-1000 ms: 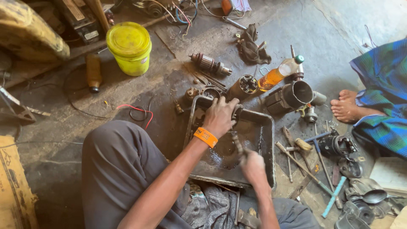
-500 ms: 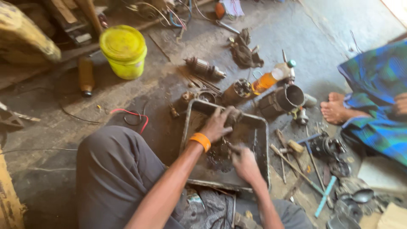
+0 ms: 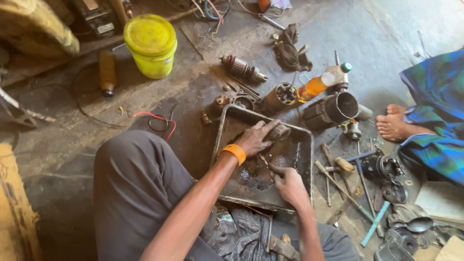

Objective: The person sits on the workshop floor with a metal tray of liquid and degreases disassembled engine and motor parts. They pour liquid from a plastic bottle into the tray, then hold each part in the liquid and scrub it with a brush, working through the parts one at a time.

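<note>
Left hand (image 3: 254, 139): closed round small cylindrical metal part (image 3: 279, 132), held inside metal tray (image 3: 305, 159) on floor. Right hand (image 3: 286, 181): gripping thin tool (image 3: 264, 161), tip at oily puddle. Step, judged: cleaning part. Steady grip needed.

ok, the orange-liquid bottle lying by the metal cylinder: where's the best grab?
Grip the bottle around its clear upper body, just below the green cap, coming from above. It lies tilted on the floor with that end free, while its lower end sits close against the dark cylindrical housing and other parts.
</note>
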